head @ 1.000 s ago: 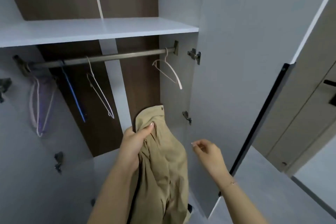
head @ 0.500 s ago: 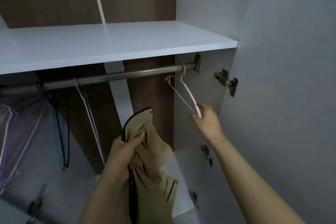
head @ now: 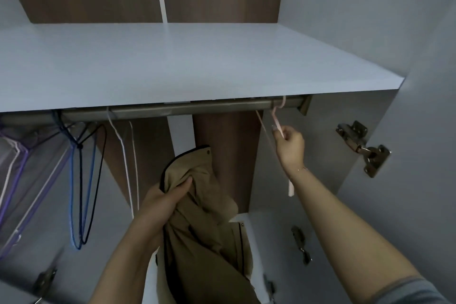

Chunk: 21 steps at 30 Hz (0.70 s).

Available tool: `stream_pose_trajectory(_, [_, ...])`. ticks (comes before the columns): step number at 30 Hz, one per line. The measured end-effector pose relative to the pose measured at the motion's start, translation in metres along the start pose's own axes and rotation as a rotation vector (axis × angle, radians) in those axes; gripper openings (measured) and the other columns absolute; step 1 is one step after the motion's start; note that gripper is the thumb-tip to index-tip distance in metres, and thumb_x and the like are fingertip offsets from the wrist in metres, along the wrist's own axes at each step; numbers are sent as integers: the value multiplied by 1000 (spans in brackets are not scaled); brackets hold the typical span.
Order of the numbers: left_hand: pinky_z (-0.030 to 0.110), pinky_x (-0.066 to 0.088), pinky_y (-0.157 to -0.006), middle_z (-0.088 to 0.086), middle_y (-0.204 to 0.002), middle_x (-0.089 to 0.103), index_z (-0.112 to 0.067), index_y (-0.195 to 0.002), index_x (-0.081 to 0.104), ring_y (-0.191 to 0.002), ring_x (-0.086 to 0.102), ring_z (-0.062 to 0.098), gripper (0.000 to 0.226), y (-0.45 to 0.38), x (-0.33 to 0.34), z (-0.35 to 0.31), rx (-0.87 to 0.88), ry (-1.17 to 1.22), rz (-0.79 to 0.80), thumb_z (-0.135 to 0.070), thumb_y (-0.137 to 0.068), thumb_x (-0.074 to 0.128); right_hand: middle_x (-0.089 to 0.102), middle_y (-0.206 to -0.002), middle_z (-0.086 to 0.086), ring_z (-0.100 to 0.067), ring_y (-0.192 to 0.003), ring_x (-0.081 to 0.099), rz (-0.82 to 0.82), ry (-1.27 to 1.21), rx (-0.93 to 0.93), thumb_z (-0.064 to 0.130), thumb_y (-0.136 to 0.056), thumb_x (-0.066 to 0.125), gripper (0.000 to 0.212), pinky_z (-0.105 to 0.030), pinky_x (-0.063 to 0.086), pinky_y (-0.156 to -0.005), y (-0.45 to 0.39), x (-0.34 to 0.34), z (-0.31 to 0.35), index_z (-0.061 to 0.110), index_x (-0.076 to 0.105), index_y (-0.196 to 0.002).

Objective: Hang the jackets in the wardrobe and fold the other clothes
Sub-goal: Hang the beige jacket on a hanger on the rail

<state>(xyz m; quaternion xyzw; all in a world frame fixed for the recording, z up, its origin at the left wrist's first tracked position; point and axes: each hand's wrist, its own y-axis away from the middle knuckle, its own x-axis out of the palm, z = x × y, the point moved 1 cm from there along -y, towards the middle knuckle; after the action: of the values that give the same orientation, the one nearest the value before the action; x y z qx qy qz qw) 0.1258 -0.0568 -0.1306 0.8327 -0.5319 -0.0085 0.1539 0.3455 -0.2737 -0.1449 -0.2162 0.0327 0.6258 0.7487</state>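
Right grip (head: 288,142) is pinching the neck of a pale pink hanger (head: 277,123), fingers curled round it just under its hook, which is sitting over the metal rail (head: 172,111) directly above that grip. One thin arm of the hanger is running down and left from the hook, and its pale end is showing below the right wrist. Left grip (head: 162,201) is clenching a bunch of tan fabric, the thumb lying across the top of the fold; this is the tan jacket (head: 204,234), held low and to the left of the right grip, its dark-edged collar rising above the left thumb and the rest of it hanging down past the left forearm toward the bottom of the view. The jacket is not on the hanger; the two are apart.

Further left of the left grip, a white hanger (head: 124,155) is hanging from the rail, and beyond it blue and black hangers (head: 84,192) are dangling in a cluster, with purple hangers (head: 17,180) at the far left edge. A white shelf (head: 197,61) is spanning the wardrobe just above the rail. To the right of the right grip, a metal door hinge (head: 362,148) is sitting on the grey side panel.
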Motion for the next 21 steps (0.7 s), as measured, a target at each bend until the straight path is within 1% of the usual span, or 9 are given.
stream_pose_trajectory(3, [28,53,-69,0,-80,75,-24,-86,66,-85,70,23,21,-4,-1,0,-31,-112,-7,-40,-77,75,39,-50,3,-10,-51,36,-8,-86,-61,21,-97,57,40,-29,29,-53,37,-11,-3,-2,56,-64])
stream_pose_trajectory(5, [23,49,-60,-2,-69,72,-23,-77,64,-75,67,16,20,-4,-2,-1,-41,-291,15,-40,-86,69,35,-50,-3,-14,-50,34,-6,-138,-61,26,-96,58,49,-30,29,-52,82,-19,-20,-6,48,-60])
stream_pose_trajectory(8, [20,48,-62,3,-81,67,-22,-75,62,-72,62,12,24,-1,-6,1,-17,-537,125,-39,-92,62,24,-50,1,-12,-49,25,49,-214,3,37,-91,64,56,-28,23,-49,154,-30,-38,16,30,-50])
stream_pose_trajectory(10, [22,49,-69,3,-87,67,-24,-80,63,-78,62,13,19,4,-13,5,-12,-580,184,-38,-93,60,19,-50,5,-10,-48,19,82,-211,64,45,-86,66,60,-25,20,-47,189,-33,-39,24,21,-51])
stream_pose_trajectory(13, [31,53,-78,2,-94,67,-29,-90,62,-90,64,19,16,20,-30,8,-37,-523,218,-44,-89,63,20,-45,4,-12,-45,19,92,-124,62,51,-85,63,63,-25,19,-47,232,-42,-26,23,21,-47])
stream_pose_trajectory(15, [28,51,-68,0,-91,67,-30,-91,60,-87,64,18,20,33,-44,5,-57,-429,211,-48,-84,67,30,-40,3,-12,-40,28,129,-54,46,57,-84,58,63,-25,27,-45,259,-54,-13,15,33,-43])
stream_pose_trajectory(16, [28,50,-64,0,-91,68,-28,-95,62,-86,65,17,24,39,-52,4,-70,-359,198,-48,-82,69,37,-40,4,-11,-39,34,143,-19,32,59,-84,56,60,-23,32,-44,273,-60,-6,13,43,-47])
stream_pose_trajectory(19, [33,54,-71,8,-104,71,-18,-119,59,-93,69,24,50,51,-75,-2,-100,-152,173,-48,-80,72,42,-49,11,-3,-44,36,98,19,-63,44,-92,57,28,-13,33,-46,321,-82,20,25,59,-72])
stream_pose_trajectory(21, [37,55,-81,11,-108,72,-11,-124,60,-98,70,26,54,57,-86,-8,-97,-56,212,-45,-83,70,41,-52,12,-2,-49,32,44,48,-97,40,-91,58,15,-13,28,-49,352,-97,42,30,61,-80])
